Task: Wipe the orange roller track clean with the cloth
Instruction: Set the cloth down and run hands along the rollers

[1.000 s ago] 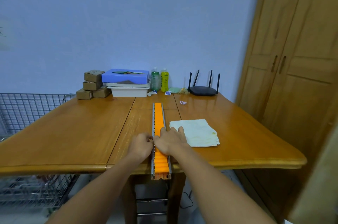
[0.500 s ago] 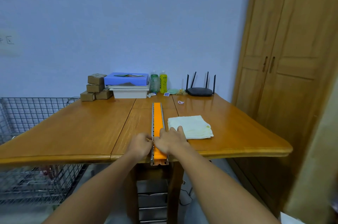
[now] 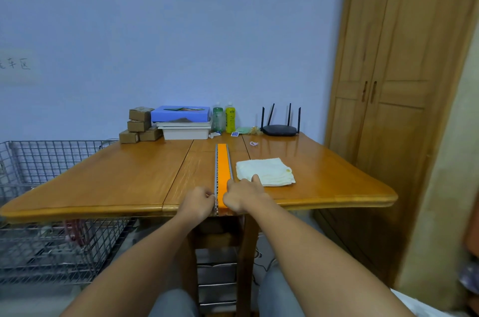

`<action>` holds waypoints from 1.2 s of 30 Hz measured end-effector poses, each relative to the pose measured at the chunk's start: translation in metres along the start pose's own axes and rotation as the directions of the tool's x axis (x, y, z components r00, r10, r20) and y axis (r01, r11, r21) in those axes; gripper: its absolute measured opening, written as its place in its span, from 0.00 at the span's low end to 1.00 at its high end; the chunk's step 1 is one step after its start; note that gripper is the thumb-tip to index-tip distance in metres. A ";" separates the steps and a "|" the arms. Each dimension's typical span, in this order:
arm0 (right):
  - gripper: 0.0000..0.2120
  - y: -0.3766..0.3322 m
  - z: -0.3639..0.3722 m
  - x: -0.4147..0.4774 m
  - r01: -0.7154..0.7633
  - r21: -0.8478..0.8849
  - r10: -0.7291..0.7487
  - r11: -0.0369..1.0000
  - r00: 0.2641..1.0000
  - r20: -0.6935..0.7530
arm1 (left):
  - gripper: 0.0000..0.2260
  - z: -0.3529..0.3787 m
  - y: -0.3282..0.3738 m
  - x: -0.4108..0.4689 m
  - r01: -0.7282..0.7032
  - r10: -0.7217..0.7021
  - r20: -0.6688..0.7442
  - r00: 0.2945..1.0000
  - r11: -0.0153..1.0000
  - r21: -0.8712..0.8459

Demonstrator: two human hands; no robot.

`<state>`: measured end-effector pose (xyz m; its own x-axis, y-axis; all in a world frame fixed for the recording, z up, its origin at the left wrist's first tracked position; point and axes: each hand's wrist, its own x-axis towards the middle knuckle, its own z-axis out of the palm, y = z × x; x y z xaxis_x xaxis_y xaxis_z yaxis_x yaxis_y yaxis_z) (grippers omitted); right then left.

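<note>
The left grip [image 3: 198, 202] is closed, its fingers curled in against the left metal rail of the orange roller track [image 3: 223, 169], right at the near edge of the desk [image 3: 129, 179]. The right grip [image 3: 243, 196] lies open on the other side of the track. Its thumb is tucked by the right rail and its fingers are stretched forward along the desk. One fingertip [image 3: 255, 178] reaches the near edge of the cloth [image 3: 264, 170], which neither grip holds.

The track runs straight away from the person down the middle of the desk, its near end between the two hands and at the desk's edge. The cloth, pale and folded, lies flat just right of the track.

Along the far edge, against the blue wall, stand a stack of cardboard boxes [image 3: 140, 122], a blue box [image 3: 181, 114] on a white tray [image 3: 185, 133], a green bottle [image 3: 218, 118], a yellow bottle [image 3: 230, 118] and a black router [image 3: 280, 130]. A wire cage [image 3: 39, 161] sits to the left of the desk and a wooden wardrobe [image 3: 388, 83] to the right.
</note>
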<state>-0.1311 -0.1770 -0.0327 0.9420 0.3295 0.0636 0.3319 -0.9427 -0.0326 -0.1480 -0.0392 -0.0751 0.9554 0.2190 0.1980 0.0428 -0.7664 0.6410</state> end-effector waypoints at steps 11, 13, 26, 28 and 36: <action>0.22 -0.005 0.000 -0.043 0.006 0.021 -0.006 1.000 1.000 0.010 | 0.05 -0.005 0.006 -0.036 -0.040 0.040 -0.023 0.999 0.999 -0.004; 0.22 -0.006 -0.001 -0.049 0.007 0.016 -0.007 1.000 1.000 0.003 | 0.05 -0.008 0.008 -0.040 -0.042 0.042 -0.018 0.999 0.999 0.006; 0.13 -0.004 -0.005 -0.071 0.050 0.002 -0.050 0.999 0.998 -0.043 | 0.05 -0.014 0.013 -0.055 -0.029 0.031 -0.024 0.999 0.997 0.074; 0.10 0.001 -0.004 -0.067 0.047 -0.011 -0.048 0.999 0.986 -0.162 | 0.06 -0.015 0.016 -0.055 0.000 0.011 -0.122 0.992 0.996 0.094; 0.14 0.031 -0.008 -0.038 -0.056 0.109 0.093 0.992 0.925 -0.368 | 0.09 -0.020 0.023 -0.028 0.088 -0.064 -0.223 0.973 0.991 0.099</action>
<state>-0.1569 -0.2187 -0.0284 0.8842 0.1985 0.4229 0.2820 -0.9485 -0.1443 -0.1792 -0.0508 -0.0513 0.8616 0.3966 0.3169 0.1552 -0.8002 0.5794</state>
